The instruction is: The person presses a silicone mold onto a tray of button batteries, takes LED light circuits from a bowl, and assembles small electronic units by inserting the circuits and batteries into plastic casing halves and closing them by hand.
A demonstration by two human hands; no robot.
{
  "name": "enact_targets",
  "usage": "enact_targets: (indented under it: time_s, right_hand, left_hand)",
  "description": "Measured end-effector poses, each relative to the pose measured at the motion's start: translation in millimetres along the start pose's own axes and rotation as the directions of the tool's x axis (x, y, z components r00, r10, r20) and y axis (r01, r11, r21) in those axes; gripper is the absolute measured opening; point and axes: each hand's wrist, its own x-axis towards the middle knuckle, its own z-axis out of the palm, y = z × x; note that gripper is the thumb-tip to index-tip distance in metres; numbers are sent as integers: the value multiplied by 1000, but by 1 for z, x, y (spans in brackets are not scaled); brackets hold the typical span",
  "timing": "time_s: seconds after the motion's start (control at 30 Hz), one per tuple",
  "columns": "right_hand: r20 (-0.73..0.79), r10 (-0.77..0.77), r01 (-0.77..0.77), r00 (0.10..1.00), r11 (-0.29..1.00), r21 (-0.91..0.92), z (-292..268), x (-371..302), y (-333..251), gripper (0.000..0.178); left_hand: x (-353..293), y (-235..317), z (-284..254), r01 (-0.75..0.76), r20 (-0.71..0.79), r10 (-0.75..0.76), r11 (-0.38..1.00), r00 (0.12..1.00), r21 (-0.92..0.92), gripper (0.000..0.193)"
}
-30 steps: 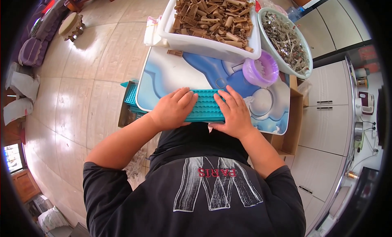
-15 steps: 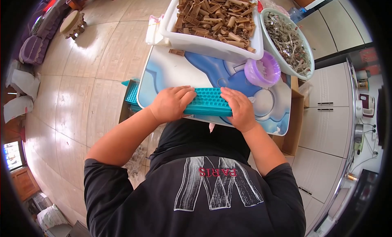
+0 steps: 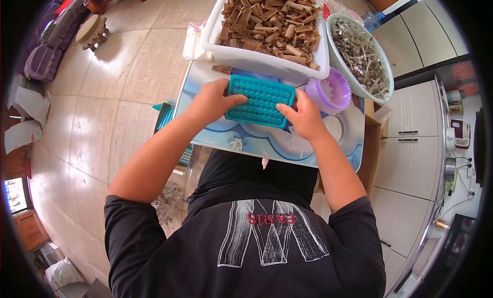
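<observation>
A teal plastic tray [image 3: 261, 102] with rows of round cells is held over the small table, its broad face turned up toward me. My left hand [image 3: 213, 104] grips its left end, thumb lying on the cells and fingers beyond the edge. On the right end, my right hand [image 3: 306, 114] has the same kind of hold, thumb on top. Whether more trays are stacked under this one cannot be seen. Just past the tray's far left corner lies a loose brown half-tube piece [image 3: 222, 69].
A white tub [image 3: 257, 56] heaped with brown pieces [image 3: 272, 23] stands at the table's far side. Right of the tray is a purple basket [image 3: 333, 104]; beyond it, a pale basin [image 3: 389, 74] holds shiny shreds. Other teal trays [image 3: 166, 116] sit left of the blue-and-white table [image 3: 257, 139].
Both hands have moved away from my body over the table. The teal tray, seen earlier on top of a stack with its side showing, has swung to show its whole upper face.
</observation>
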Motion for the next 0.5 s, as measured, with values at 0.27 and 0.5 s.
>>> enact_targets:
  time_s: [0.27, 0.5]
  right_hand:
    - [149, 459, -466, 876, 885, 11, -3, 17, -10, 35]
    - [64, 580, -527, 812, 776, -346, -23, 25, -20, 31]
  left_hand:
    - [33, 3, 1, 318, 218, -389, 899, 895, 300, 47]
    - [47, 12, 26, 267, 167, -325, 917, 931, 297, 48]
